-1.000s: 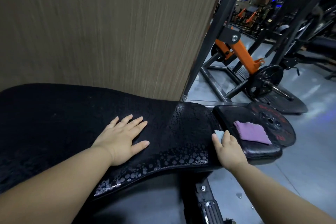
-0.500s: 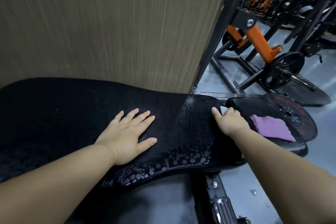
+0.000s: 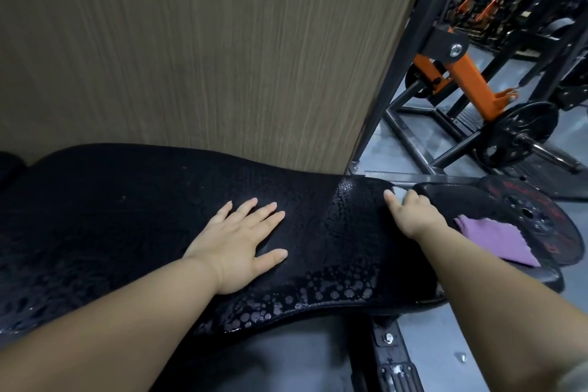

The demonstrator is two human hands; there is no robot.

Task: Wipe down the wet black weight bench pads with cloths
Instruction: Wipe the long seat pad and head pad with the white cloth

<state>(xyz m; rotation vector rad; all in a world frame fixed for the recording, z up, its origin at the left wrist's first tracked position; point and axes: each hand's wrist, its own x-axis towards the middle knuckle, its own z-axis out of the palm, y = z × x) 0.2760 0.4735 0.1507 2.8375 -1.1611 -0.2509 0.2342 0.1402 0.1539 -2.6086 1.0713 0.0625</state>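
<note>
Pressing flat on the long black back pad (image 3: 127, 200), the left hand (image 3: 237, 248) lies palm down near the middle of it, fingers straight and slightly spread, thumb out to the right, holding nothing. The pad runs from the left edge of the view to the right. Its right end and near edge glisten with beads of water (image 3: 334, 293), and the part to the left of the hand looks duller.

The right hand (image 3: 413, 213) sits at the far right end of that pad, just where it meets the smaller seat pad (image 3: 451, 200). Its fingers are curled down over a pale cloth (image 3: 397, 190), of which only a small corner shows beside one outstretched finger. How much of the cloth lies under the palm cannot be told.

A purple cloth (image 3: 496, 239) lies crumpled on the seat pad, just right of the right forearm and touched by neither hand. A black weight plate (image 3: 547, 223) with red lettering lies at the far right side of the seat pad.

Behind the pads stands a wood-grain wall panel (image 3: 191, 41). To its right, a black rack carries an orange lever arm (image 3: 471, 79) and a loaded plate (image 3: 515, 134) over the grey floor (image 3: 461, 328).
</note>
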